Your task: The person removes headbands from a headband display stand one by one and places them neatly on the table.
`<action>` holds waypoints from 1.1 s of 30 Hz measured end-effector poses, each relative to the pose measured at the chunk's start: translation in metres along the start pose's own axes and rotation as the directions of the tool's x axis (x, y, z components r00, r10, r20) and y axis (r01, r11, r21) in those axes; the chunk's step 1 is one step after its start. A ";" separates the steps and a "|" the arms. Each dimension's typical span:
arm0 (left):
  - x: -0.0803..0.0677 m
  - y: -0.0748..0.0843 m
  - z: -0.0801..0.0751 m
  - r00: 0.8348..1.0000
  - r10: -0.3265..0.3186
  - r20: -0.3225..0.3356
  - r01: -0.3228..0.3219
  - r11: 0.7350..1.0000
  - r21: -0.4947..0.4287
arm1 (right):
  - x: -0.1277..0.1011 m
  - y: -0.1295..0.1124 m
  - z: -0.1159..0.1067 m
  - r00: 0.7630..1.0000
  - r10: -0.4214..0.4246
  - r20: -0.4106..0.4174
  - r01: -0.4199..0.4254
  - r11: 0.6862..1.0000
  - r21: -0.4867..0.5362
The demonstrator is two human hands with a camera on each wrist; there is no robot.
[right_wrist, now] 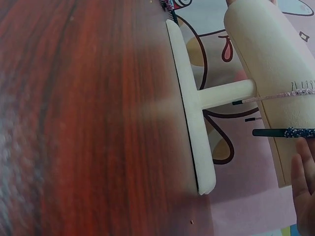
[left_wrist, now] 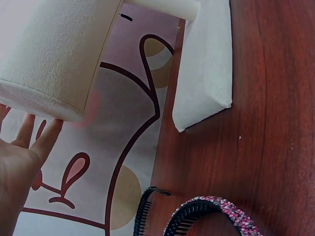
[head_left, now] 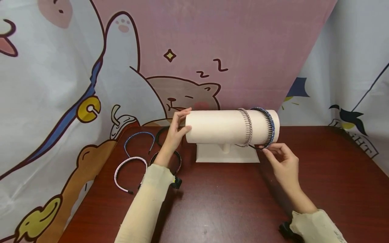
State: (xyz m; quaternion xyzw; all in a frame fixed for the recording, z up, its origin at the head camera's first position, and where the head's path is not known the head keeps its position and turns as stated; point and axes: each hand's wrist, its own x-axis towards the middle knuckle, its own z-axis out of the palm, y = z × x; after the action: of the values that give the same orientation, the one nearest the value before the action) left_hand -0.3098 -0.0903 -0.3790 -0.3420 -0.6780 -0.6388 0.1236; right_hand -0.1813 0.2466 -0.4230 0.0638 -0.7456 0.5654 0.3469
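A cream cylinder stand [head_left: 218, 126] on a flat base [head_left: 226, 154] sits mid-table. My left hand [head_left: 177, 130] rests against its left end with fingers fairly straight; the left wrist view shows the palm [left_wrist: 17, 162] behind the cylinder [left_wrist: 54, 54]. Near the right end, a grey toothed headband [head_left: 248, 126] and a blue-beaded headband [head_left: 271, 126] wrap the cylinder. My right hand [head_left: 278, 157] pinches the blue-beaded headband's lower tip. In the right wrist view my fingers [right_wrist: 302, 177] lie just under that headband [right_wrist: 290, 132].
Several loose headbands lie left of the stand: a blue one [head_left: 138, 136], a pink-white one [head_left: 127, 168], a black one [head_left: 161, 133] and a pink-beaded one [left_wrist: 221, 209]. A cartoon cloth backdrop [head_left: 212, 50] hangs behind the dark wooden table [head_left: 231, 202].
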 end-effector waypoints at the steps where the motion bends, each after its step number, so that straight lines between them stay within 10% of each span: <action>1: 0.000 0.000 0.000 1.000 -0.001 -0.001 0.001 1.000 0.000 | 0.000 0.000 0.000 1.000 -0.005 -0.001 0.005 1.000 -0.008; 33: 0.000 0.001 0.000 1.000 0.005 -0.004 -0.005 1.000 -0.006 | 0.003 -0.030 -0.006 0.997 -0.038 -0.063 0.036 0.999 -0.029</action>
State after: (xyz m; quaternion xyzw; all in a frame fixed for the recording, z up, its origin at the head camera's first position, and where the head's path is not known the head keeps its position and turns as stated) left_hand -0.3093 -0.0904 -0.3787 -0.3427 -0.6749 -0.6413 0.1258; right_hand -0.1658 0.2420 -0.3964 0.0546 -0.7407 0.5501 0.3817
